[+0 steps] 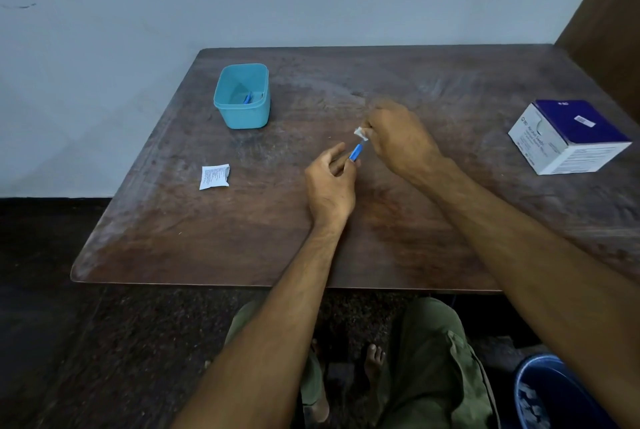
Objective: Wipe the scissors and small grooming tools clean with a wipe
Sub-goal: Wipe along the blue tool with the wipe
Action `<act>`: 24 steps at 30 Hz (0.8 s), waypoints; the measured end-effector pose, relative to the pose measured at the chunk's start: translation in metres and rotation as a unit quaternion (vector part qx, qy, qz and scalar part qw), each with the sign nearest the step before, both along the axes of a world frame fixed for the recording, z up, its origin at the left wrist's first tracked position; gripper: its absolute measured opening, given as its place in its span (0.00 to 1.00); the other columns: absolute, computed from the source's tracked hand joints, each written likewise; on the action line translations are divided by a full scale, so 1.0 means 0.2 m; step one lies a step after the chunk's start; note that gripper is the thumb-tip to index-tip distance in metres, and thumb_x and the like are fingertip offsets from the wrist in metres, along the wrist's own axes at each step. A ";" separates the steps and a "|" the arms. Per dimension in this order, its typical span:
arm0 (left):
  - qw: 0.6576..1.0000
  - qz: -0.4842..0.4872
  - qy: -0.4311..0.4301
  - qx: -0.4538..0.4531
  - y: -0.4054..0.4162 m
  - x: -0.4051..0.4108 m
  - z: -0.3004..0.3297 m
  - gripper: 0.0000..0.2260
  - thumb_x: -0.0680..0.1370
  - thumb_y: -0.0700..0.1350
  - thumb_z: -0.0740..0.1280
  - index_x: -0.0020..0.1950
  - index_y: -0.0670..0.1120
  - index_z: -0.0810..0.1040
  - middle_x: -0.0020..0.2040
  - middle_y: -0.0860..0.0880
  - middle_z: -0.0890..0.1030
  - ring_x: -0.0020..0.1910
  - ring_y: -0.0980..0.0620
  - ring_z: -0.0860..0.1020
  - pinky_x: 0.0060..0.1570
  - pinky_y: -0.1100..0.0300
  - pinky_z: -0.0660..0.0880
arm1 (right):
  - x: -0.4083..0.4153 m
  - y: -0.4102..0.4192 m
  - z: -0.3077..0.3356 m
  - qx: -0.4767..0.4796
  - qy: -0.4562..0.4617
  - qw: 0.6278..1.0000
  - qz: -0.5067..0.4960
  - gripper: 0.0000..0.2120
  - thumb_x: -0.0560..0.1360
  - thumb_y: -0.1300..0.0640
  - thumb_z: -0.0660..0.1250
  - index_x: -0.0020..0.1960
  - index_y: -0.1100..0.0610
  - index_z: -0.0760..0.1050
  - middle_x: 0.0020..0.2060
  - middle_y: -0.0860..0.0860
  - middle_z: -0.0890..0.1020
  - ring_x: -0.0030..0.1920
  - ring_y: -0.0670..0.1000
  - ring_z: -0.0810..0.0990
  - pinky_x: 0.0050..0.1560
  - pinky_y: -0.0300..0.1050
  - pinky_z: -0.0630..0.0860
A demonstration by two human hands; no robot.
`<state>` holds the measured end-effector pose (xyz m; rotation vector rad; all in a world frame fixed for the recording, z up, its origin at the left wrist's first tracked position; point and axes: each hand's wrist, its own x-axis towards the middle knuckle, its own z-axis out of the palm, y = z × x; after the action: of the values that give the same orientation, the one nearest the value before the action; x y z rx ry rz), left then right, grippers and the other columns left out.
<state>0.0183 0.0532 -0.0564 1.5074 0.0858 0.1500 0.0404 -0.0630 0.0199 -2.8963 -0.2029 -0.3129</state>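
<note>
The blue-handled tool point(355, 153) sat pinched in my left hand point(330, 186) above the table point(381, 238) middle; my right hand point(398, 138) gripped the wipe point(360, 133) at its tip. More tools lay in the teal tub point(242, 96).

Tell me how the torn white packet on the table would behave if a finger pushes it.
The torn packet lies flat and thin on the table, so it probably slides easily rather than rolls. It looks like light paper or foil, likely floppy when lifted. Its open torn edge may curl or catch.
</note>
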 end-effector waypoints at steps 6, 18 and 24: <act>0.999 -0.008 0.003 -0.044 0.00 0.01 0.00 0.11 0.74 0.34 0.68 0.55 0.42 0.81 0.45 0.47 0.85 0.45 0.53 0.85 0.46 0.63 0.80 | 0.06 -0.12 0.02 0.189 -0.072 0.977 -0.072 0.07 0.75 0.63 0.65 0.43 0.65 0.81 0.41 0.60 0.83 0.40 0.55 0.80 0.38 0.40 0.66; 0.978 -0.061 0.036 -0.194 0.04 -0.02 0.06 0.09 0.76 0.32 0.68 0.55 0.36 0.80 0.45 0.43 0.85 0.43 0.50 0.84 0.44 0.66 0.79 | -0.09 0.02 -0.16 0.352 -0.089 0.931 -0.042 0.04 0.76 0.58 0.69 0.46 0.57 0.82 0.38 0.44 0.83 0.36 0.38 0.78 0.39 0.28 0.72; 0.984 -0.086 0.042 -0.153 0.04 -0.02 0.06 0.06 0.76 0.34 0.68 0.52 0.39 0.81 0.40 0.45 0.86 0.40 0.51 0.85 0.41 0.67 0.79 | -0.08 0.03 -0.15 0.357 -0.129 0.923 -0.068 0.04 0.76 0.58 0.68 0.45 0.56 0.82 0.38 0.45 0.83 0.36 0.39 0.78 0.39 0.25 0.71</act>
<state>0.0151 0.0621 -0.0438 1.2062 0.0431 -0.0634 0.0241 -0.0580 -0.0108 -2.1403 0.0670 -0.6394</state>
